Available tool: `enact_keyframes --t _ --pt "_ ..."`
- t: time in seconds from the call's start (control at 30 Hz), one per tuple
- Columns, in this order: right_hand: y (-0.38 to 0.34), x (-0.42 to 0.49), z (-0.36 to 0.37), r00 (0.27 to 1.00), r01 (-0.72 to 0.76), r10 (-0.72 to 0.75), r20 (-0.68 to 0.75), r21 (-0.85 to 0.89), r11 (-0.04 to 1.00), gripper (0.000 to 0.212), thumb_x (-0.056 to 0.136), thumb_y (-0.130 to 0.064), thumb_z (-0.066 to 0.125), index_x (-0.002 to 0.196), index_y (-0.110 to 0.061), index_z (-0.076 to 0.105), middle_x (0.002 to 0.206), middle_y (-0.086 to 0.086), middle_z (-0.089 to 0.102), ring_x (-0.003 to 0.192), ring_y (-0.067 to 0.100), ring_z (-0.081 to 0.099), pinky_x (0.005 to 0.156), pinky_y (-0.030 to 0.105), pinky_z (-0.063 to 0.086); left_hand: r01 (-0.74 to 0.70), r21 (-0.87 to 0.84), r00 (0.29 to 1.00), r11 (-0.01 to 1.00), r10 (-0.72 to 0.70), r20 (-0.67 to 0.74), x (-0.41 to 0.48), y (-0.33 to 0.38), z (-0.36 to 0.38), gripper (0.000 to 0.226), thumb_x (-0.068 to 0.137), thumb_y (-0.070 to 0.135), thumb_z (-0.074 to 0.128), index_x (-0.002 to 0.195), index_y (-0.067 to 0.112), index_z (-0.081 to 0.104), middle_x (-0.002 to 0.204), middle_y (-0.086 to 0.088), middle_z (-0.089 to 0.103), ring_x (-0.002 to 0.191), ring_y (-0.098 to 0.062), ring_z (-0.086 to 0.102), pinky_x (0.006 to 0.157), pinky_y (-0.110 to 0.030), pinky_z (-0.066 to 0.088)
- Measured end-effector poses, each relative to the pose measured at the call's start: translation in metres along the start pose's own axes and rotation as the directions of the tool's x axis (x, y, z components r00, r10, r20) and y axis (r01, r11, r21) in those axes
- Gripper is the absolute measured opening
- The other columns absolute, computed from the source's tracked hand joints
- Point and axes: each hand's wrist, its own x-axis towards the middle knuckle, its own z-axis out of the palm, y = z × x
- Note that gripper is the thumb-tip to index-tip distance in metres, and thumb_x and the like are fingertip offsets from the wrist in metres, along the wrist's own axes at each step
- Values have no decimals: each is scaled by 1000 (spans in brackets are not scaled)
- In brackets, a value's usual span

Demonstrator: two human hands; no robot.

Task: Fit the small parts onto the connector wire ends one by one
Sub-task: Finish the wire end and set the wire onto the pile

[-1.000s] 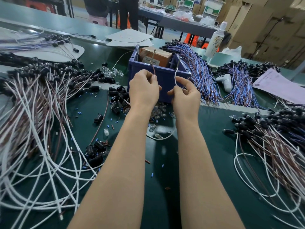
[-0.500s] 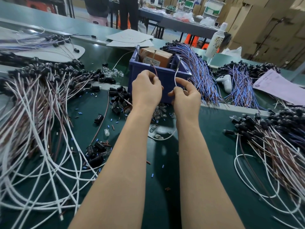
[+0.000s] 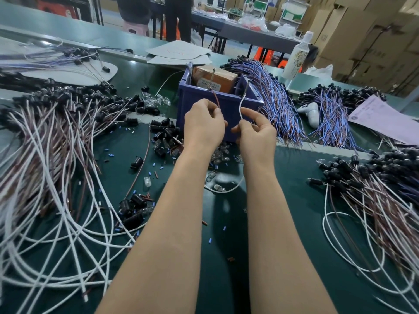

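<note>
My L hand (image 3: 204, 125) pinches brown wire (image 3: 217, 99); R hand (image 3: 257, 132) pinches white wire (image 3: 243, 104). Both ends upright, apart, in front of blue bin (image 3: 195, 92). Loose clear bulbs (image 3: 217, 155) on mat (image 3: 294, 177) by wrists.

A blue bin (image 3: 188, 96) stands on the green table (image 3: 294, 223), with a brown cardboard box (image 3: 223, 79) inside it; white card sheets (image 3: 179, 51) lie behind the bin; to the right a white bottle (image 3: 297, 57) stands upright; a white controller (image 3: 309, 112) lies near a pink paper sheet (image 3: 383, 118); stacked cartons (image 3: 353, 30) fill the far right.
</note>
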Motion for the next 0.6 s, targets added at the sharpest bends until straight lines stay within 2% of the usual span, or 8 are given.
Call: enact_keyframes --t 0.07,0.13,0.2,0.27,0.33,0.4,0.5,0.6 --pt "0 1 -1 1000 -8 7 -20 -22 1000 22 90 -7 49 95 -24 62 63 -4 61 65 14 54 71 36 47 13 51 999 999 -15 42 -1 2 -2 12 96 17 48 94 16 59 78 3 68 70 0 59 54 -5 38" --pt "0 3 -4 998 -27 25 -61 -22 999 16 93 -13 49 85 -21 61 58 -4 59 63 14 54 72 39 46 20 146 990 989 -40 134 -3 4 -4 15 93 17 49 92 19 64 87 -1 69 82 -15 62 63 -18 41" --pt "0 6 -9 993 -57 58 -101 15 998 29 98 -26 46 74 -16 60 50 -5 53 53 10 49 62 30 43 33 274 973 961 -93 210 -5 5 -8 18 91 20 50 95 19 67 94 -4 68 88 -22 61 69 -26 41" --pt "-2 6 -15 988 -109 121 -99 116 987 48 101 -37 39 65 -12 59 41 -6 49 40 7 44 48 20 39 84 387 972 918 -161 171 -4 0 -18 20 90 26 51 97 17 67 97 -6 65 90 -27 59 73 -28 40" --pt "-6 6 -18 982 -160 178 -60 222 962 57 102 -41 35 60 -9 57 35 -6 46 33 6 41 40 17 36 193 459 970 867 -240 44 -1 -11 -35 23 90 33 54 98 13 62 98 -7 62 88 -27 55 73 -30 39" --pt "-10 5 -18 984 -168 179 -18 264 950 59 102 -41 35 58 -9 57 35 -6 46 32 5 41 39 16 36 302 487 945 819 -323 -43 -1 -22 -51 27 89 38 57 95 11 56 105 -11 62 91 -29 55 73 -33 40" --pt "-17 2 -15 987 -149 128 94 259 954 56 102 -33 37 56 -11 61 38 -6 49 35 5 43 40 15 37 359 504 919 786 -391 -45 -6 -31 -54 28 86 37 63 97 13 55 115 -13 62 105 -33 59 73 -33 39" --pt "-20 -1 -11 949 -127 76 306 149 981 50 101 -27 41 59 -10 64 43 -3 51 38 8 43 42 17 36 363 516 910 776 -415 -17 -10 -34 -45 19 86 25 64 92 12 51 114 -13 62 103 -34 59 72 -34 40"
